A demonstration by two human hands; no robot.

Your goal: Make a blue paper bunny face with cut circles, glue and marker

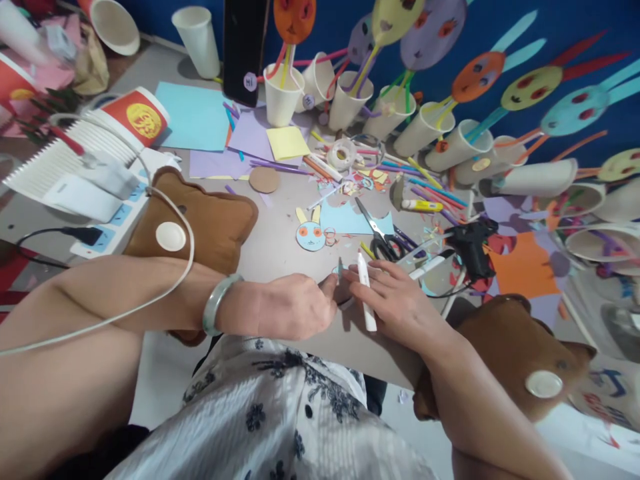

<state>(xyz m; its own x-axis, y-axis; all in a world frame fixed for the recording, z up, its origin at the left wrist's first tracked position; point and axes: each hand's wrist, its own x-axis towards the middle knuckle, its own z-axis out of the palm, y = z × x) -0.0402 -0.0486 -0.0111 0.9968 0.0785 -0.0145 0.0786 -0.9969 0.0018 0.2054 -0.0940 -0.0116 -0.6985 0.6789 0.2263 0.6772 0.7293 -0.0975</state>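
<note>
My right hand (395, 297) holds a white marker (367, 293) between its fingers, low over the table's near edge. Close beside it, my left hand (300, 303) is closed, with its fingertips near a small dark pointed piece (341, 265). What those fingers grip is hidden. Just beyond my hands lies a light blue paper rabbit face (311, 236) with yellow ears and orange eyes. A cut light blue sheet (345, 219) lies to its right, with black-handled scissors (383, 237) across its edge.
Paper cups (283, 93) with rabbit faces on coloured stems line the back. A black glue gun (473, 247) lies at right. Brown bear cushions (200, 217) rest at the table's near edge on both sides. A white cable (186, 267) runs over my left arm from a power strip (113, 223).
</note>
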